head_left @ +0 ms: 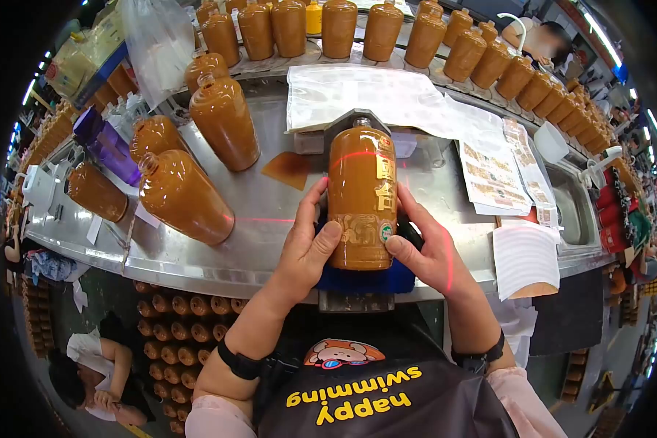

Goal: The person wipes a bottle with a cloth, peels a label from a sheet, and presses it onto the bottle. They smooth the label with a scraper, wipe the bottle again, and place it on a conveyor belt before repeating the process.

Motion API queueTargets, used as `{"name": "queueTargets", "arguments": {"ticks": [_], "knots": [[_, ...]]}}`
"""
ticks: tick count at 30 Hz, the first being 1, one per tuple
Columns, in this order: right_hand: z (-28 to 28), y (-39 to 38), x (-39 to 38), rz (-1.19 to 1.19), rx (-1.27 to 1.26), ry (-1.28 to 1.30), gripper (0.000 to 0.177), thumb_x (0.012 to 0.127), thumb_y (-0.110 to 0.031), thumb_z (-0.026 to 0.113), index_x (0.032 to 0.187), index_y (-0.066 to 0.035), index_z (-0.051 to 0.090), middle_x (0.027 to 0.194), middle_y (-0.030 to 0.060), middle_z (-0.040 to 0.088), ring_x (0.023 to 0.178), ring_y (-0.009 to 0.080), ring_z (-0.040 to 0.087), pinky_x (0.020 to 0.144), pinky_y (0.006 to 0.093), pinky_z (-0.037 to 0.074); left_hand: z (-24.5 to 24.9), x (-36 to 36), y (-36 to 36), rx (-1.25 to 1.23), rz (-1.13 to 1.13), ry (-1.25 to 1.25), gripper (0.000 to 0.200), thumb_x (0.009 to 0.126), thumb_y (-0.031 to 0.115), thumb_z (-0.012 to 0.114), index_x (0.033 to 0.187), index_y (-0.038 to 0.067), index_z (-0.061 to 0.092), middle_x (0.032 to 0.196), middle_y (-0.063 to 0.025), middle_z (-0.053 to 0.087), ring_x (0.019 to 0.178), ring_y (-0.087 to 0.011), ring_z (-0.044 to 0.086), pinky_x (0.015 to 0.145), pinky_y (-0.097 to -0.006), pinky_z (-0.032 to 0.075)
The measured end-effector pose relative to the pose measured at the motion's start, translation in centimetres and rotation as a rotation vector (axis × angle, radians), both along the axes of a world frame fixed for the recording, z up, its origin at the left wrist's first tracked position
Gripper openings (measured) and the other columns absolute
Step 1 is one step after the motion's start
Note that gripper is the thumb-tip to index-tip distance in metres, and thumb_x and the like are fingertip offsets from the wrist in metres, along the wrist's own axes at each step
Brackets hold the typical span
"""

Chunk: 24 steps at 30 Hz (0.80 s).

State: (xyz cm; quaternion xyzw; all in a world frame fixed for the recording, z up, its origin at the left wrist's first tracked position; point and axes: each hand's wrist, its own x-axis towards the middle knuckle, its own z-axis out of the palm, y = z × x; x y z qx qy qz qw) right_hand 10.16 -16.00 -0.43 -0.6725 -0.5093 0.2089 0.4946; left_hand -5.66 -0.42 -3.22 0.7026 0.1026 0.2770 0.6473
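A glossy brown bottle (352, 182) with gold characters, a patterned band and a small round green label lies on a dark cradle (373, 117), its neck pointing away from me. My left hand (306, 239) grips its left side, thumb across the lower part. On the opposite side my right hand (429, 247) holds it, thumb near the green label. Beneath the bottle's base is a blue cloth (401, 281). Thin red laser lines cross the bottle, the metal table (270, 208) and my right hand.
Brown bottles (186, 197) stand at the left beside a purple bottle (106, 146). More line the curved conveyor (328, 64) behind. White sheets (372, 95) and decal sheets (493, 171) lie behind and right, near a sink (573, 208). Another person (98, 372) sits at lower left.
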Motion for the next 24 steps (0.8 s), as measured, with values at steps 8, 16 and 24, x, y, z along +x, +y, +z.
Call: {"name": "queueTargets", "arguments": {"ticks": [8, 16, 24], "knots": [[-0.3, 0.0, 0.2, 0.024, 0.038, 0.011, 0.079, 0.091, -0.031, 0.068, 0.151, 0.001, 0.028, 0.133, 0.0242, 0.054, 0.127, 0.0302, 0.052, 0.106, 0.0389, 0.039, 3.6, -1.3, -4.0, 1.169, 0.23, 0.026, 0.049, 0.096, 0.039, 0.054, 0.131, 0.005, 0.058, 0.127, -0.0165, 0.06, 0.133, -0.0355, 0.044, 0.117, -0.0564, 0.012], [0.5, 0.1, 0.2, 0.025, -0.01, -0.03, 0.079, 0.091, -0.031, 0.068, 0.151, 0.001, 0.028, 0.132, 0.0241, 0.054, 0.126, 0.0289, 0.052, 0.105, 0.0384, 0.039, -1.3, -3.6, -2.6, 0.822, 0.372, 0.161, 0.067, 0.091, 0.033, 0.065, 0.142, -0.003, 0.043, 0.137, -0.0197, 0.053, 0.133, -0.0377, 0.041, 0.113, -0.0567, 0.017], [0.1, 0.1, 0.2, 0.027, -0.004, -0.042, 0.08, 0.091, -0.031, 0.069, 0.15, 0.003, 0.027, 0.135, 0.0241, 0.052, 0.128, 0.0295, 0.051, 0.107, 0.038, 0.038, -0.3, -2.5, -3.1, 0.874, 0.386, 0.151, 0.078, 0.089, 0.039, 0.065, 0.146, -0.005, 0.035, 0.137, -0.0223, 0.051, 0.132, -0.0428, 0.039, 0.112, -0.057, 0.02]]}}
